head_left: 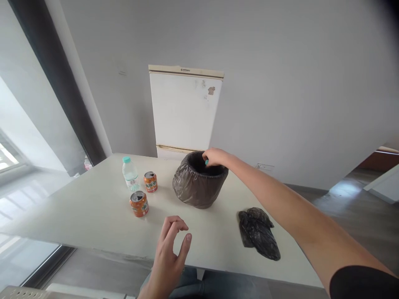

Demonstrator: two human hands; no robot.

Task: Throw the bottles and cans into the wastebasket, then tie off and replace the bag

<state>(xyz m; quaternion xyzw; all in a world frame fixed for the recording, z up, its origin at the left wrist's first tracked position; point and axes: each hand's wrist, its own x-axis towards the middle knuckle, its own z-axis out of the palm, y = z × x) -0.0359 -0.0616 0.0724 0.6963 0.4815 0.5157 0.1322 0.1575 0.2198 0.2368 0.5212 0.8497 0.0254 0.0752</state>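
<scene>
My right hand (214,156) reaches into the mouth of a bin (199,189) lined with a dark plastic bag. Its fingers are closed around a bottle, of which only the teal cap (206,162) shows; the rest is hidden inside the bin. Over the table's near edge, my left hand (171,249) is open, thumb and curved fingers apart, holding nothing. Left of the bin stand two orange drink cans, the nearer can (139,204) and the farther can (151,182), both upright. Behind them is an upright clear bottle (131,174) with a teal cap.
A crumpled dark plastic bag (259,233) lies on the white table (93,207), right of the bin and below my right forearm. A white refrigerator (187,112) stands beyond the table against the grey wall.
</scene>
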